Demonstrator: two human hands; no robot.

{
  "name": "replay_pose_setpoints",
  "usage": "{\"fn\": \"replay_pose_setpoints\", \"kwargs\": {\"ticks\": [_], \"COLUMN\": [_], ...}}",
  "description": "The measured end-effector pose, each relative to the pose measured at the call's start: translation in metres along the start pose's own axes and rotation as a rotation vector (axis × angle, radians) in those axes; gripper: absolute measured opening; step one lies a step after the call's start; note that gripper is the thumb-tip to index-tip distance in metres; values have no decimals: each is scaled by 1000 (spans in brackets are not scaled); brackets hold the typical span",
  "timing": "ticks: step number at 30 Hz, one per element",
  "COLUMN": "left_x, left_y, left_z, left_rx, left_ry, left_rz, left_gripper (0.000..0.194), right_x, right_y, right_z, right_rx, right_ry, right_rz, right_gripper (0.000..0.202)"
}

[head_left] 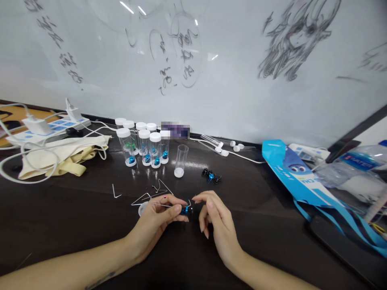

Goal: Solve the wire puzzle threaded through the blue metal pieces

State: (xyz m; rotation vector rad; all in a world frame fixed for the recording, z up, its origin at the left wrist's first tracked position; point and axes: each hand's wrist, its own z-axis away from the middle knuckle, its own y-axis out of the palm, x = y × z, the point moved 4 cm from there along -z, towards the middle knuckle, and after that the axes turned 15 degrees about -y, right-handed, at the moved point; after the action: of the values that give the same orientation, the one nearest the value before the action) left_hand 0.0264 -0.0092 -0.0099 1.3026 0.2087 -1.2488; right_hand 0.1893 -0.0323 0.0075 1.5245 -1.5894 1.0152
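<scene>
My left hand [157,217] pinches a small blue-and-black metal part [188,210] between thumb and fingers. A thin bent wire or hex key runs along this hand, partly hidden by the fingers. Just to the right, my right hand [216,217] is empty, its fingers curved and apart, not touching the part. Beyond the left hand lie thin bent metal wires [163,186], and a round white cap [142,208] shows partly behind it. A small L-shaped hex key [114,192] rests farther left. Small black and blue parts [211,176] form a loose pile past my right hand.
Several transparent tubes with white caps [155,137] hold blue or green pieces. One tube [182,155] stands white end down. Loose caps [224,152] lie near the whiteboard [223,92]. Left are a power strip [57,128] and cloth bag [42,159]; right, a blue bag [284,173] and water bottle [359,159].
</scene>
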Motion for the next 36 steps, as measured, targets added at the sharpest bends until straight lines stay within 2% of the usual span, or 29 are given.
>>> {"fn": "replay_pose_setpoints", "kwargs": {"ticks": [5,36], "left_x": [-1,-1], "left_y": [1,0], "left_z": [2,1], "left_rx": [-9,-3], "left_ry": [5,7], "left_rz": [-11,-15], "left_gripper": [11,11], "right_x": [0,-3], "right_y": [1,2], "right_z": [0,0], "right_rx": [33,36], "right_ry": [2,37], "right_rz": [7,-5], "right_gripper": [40,40]}}
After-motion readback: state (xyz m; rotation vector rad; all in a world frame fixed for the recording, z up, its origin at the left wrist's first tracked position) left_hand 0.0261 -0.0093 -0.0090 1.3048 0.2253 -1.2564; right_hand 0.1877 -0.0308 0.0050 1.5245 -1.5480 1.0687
